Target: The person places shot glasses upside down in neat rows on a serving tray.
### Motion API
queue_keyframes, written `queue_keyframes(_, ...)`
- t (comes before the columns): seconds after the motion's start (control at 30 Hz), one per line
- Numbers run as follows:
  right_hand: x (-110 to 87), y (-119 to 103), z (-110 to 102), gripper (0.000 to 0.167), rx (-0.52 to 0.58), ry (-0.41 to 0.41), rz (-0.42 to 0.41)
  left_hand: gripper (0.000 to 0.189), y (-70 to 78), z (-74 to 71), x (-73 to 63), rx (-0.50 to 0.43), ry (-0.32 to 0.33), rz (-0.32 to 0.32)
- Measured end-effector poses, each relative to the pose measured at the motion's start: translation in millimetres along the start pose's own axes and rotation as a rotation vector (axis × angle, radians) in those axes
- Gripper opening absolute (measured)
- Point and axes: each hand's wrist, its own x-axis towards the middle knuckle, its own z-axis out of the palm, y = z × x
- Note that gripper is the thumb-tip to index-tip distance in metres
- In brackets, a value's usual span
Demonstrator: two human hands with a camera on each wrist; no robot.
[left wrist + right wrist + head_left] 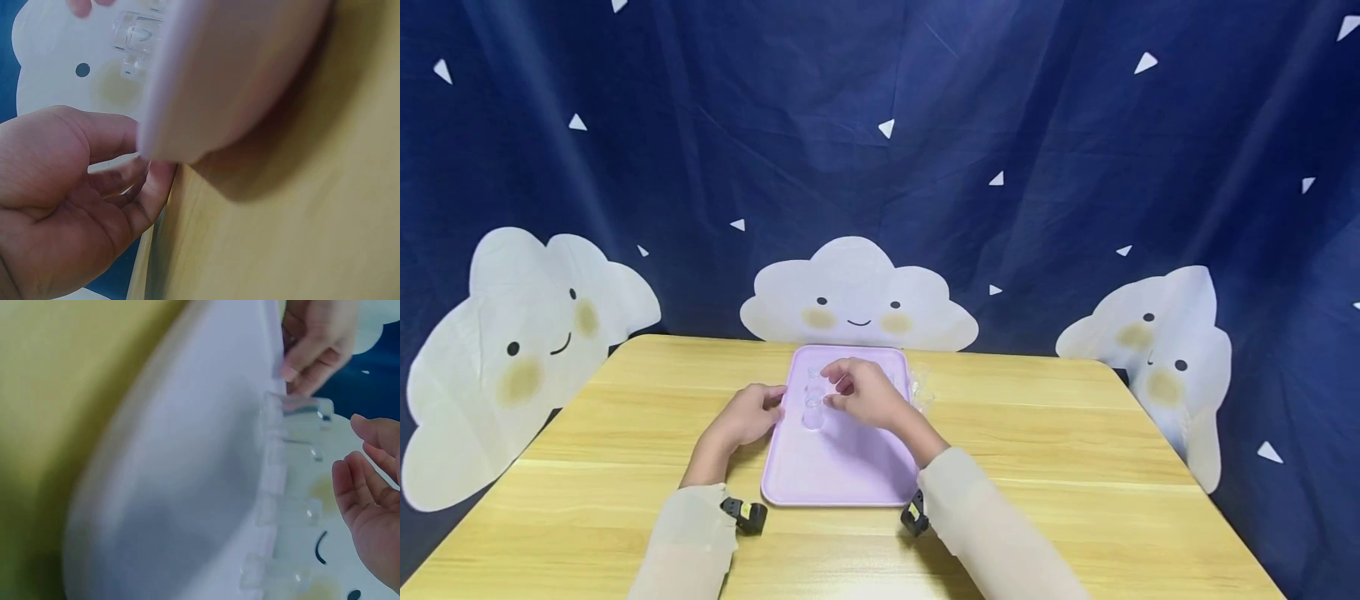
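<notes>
My left hand (747, 415) is at the left edge of the tray (838, 477); thumb and bent fingers hold the rim there, so it is steadied, I believe. Inside the tray, toward its left side, some small clear cups (813, 419) stand in a row which goes from the middle to the far end. In the right wrist view I count four clear pieces, but blur hides their details.

My right hand (867, 393) is above the tray, just to the right of this row. Its fingers are bent loosely and the thumb is apart from them; I see nothing pinched between. The nearest cup lies just beside my thumb tip, and whether they touch I cannot tell.

Just beyond the tray's right edge, more clear things (922, 388) lie on the table (1075, 467), too faint to name. I judge the work to be partway: a row is formed on the tray, while these things remain outside it. Whether they belong with the cups is uncertain.
</notes>
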Motion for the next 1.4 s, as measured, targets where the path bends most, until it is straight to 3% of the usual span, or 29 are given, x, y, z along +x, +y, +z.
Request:
queue_keyframes(0.23,-9.1,6,-26,0.034,-0.025,0.039,-0.013,0.045,-0.3,0.6,-0.7,-0.004,-0.003,-0.039)
queue_keyframes(0.83,-52.1,51,-82,0.031,-0.073,0.106,-0.059,0.045,-3.5,2.7,-0.7,-0.009,0.002,-0.036)
queue_keyframes(1.4,-73.4,83,-96,0.038,-0.106,0.016,0.043,0.045,-1.9,2.1,0.2,-0.012,0.004,-0.033)
